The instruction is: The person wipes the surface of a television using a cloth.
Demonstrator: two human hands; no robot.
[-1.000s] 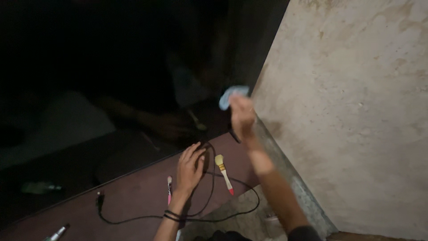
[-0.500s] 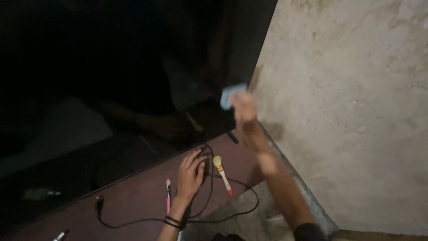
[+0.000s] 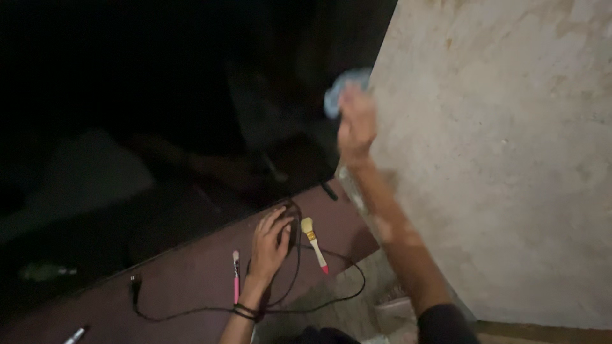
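My right hand (image 3: 357,124) was up high against the pale rough wall (image 3: 510,159), fingers closed around a light blue cloth (image 3: 341,92) bunched at the top of my grip. Compared with a second ago it had climbed: the cloth sat lower then, nearer the ledge, and now it was raised well up by the wall's dark edge. The picture was blurred there, so I couldn't tell whether the cloth touched the plaster or hung just beside it.

My left hand (image 3: 271,242) stayed down on the reddish-brown worktop (image 3: 185,280), fingers spread and resting flat on a black cable (image 3: 299,255), holding nothing that I could make out. It had hardly shifted over that second. I'd judge the left was only steadying me while the right did the work with the cloth.

Just beside the left hand lay a small brush (image 3: 313,241) with a pale head and a red tip, and on the other side a pink pen (image 3: 236,277). The cable looped out toward the left. Further off, a marker (image 3: 76,333) lay at the worktop's near corner. Beyond the worktop all was dark.
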